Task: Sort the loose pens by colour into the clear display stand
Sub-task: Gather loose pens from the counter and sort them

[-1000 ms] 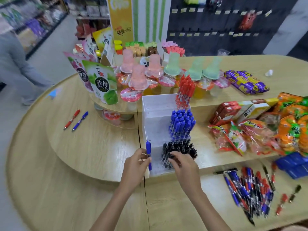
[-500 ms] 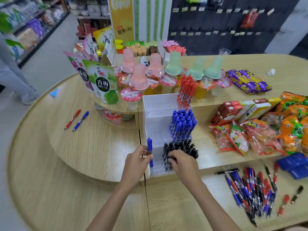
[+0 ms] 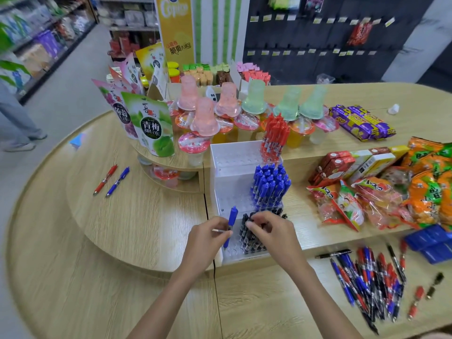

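Observation:
The clear stepped display stand (image 3: 227, 167) sits on the raised wooden tier. Red pens (image 3: 274, 138) fill its top step, blue pens (image 3: 267, 187) the middle step, black pens (image 3: 252, 234) the lowest step. My left hand (image 3: 205, 238) pinches a blue pen (image 3: 231, 223) upright at the stand's front left corner. My right hand (image 3: 274, 234) is over the black pens, its fingertips pinching the top of one of them. A pile of loose red, blue and black pens (image 3: 371, 280) lies on the lower table at the right. A red pen (image 3: 105, 179) and a second blue pen (image 3: 118, 181) lie far left.
Jelly cups (image 3: 203, 123) and snack pouches (image 3: 154, 126) crowd behind the stand. Snack bags (image 3: 415, 187) and boxes (image 3: 352, 165) lie to its right, blue packs (image 3: 430, 241) beyond the pen pile. A single black pen (image 3: 333, 253) lies near the tier edge. A person's legs (image 3: 14, 123) stand far left.
The blue pen in my left hand has shifted slightly right, closer to the black pens. My right hand has risen a little on the black pens.

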